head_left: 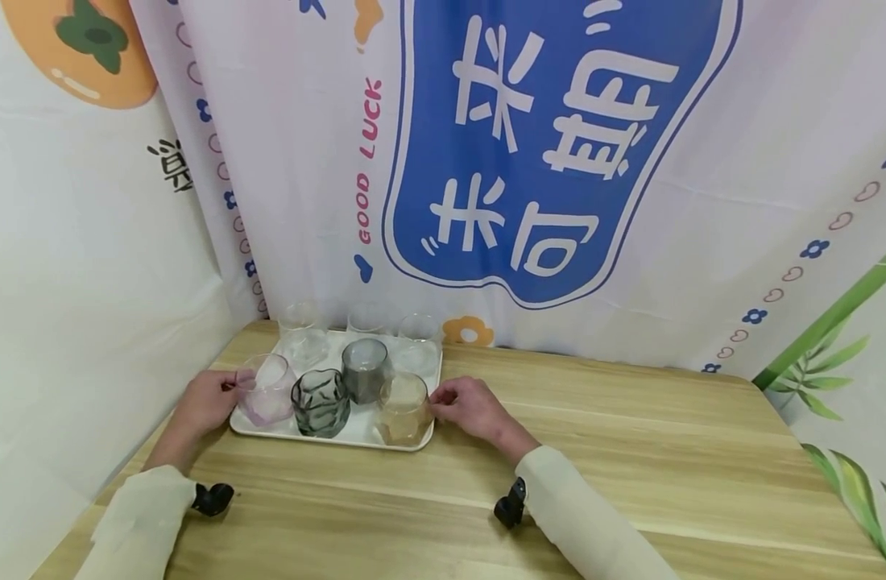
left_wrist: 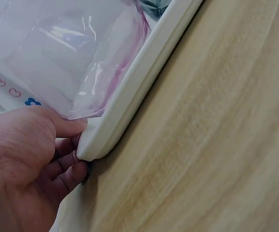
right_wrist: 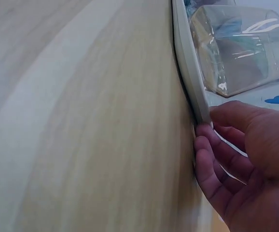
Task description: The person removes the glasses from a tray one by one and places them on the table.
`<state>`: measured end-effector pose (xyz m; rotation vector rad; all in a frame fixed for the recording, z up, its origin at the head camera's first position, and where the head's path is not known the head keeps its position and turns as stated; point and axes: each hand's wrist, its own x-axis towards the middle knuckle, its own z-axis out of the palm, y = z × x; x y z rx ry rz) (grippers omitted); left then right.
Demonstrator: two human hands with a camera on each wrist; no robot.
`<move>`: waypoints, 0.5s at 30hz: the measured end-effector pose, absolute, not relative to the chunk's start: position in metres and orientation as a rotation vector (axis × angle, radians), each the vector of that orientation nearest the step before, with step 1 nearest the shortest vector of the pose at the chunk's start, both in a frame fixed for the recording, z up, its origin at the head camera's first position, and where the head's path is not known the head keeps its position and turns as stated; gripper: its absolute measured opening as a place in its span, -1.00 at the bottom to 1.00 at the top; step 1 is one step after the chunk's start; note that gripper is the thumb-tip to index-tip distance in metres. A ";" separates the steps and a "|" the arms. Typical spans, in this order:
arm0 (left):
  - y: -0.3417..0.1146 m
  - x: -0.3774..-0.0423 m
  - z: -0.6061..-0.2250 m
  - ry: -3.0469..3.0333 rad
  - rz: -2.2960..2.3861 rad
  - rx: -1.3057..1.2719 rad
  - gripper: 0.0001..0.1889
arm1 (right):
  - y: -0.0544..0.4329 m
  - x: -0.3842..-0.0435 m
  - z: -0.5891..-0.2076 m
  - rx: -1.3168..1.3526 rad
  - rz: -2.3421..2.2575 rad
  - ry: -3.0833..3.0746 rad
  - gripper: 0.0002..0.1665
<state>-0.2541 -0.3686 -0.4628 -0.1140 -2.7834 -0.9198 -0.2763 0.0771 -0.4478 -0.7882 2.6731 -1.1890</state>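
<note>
A white rectangular tray (head_left: 327,440) with several drinking glasses lies on the wooden table. My left hand (head_left: 209,397) grips its left end; in the left wrist view, the thumb is over the rim (left_wrist: 142,79) and fingers curl beneath the corner. At the opposite end, my right hand (head_left: 475,409) pinches the tray edge (right_wrist: 190,63) between thumb and fingers. Nearest the left hand stands a pink glass (head_left: 265,400), and an amber glass (head_left: 402,419) is beside the right. Between them are a dark green wavy glass (head_left: 321,409) and a grey glass (head_left: 366,372).
Clear glasses, including one at back left (head_left: 303,345) and one at back right (head_left: 417,346), line the tray's rear. Behind the table (head_left: 631,451) hangs a printed curtain (head_left: 305,161). A white wall covering (head_left: 73,306) borders the left side.
</note>
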 end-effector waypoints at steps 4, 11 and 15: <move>-0.364 -0.253 -0.462 -2.782 -0.937 -0.116 -0.78 | 0.082 -0.274 -0.451 -0.755 -1.217 2.657 -0.95; -0.349 -0.256 -0.462 -2.780 -1.027 -0.177 -0.77 | 0.102 -0.268 -0.451 -0.682 -1.334 2.591 -0.96; -0.334 -0.258 -0.462 -2.783 -1.201 -0.172 -0.73 | 0.119 -0.266 -0.453 -0.616 -1.362 2.561 -0.95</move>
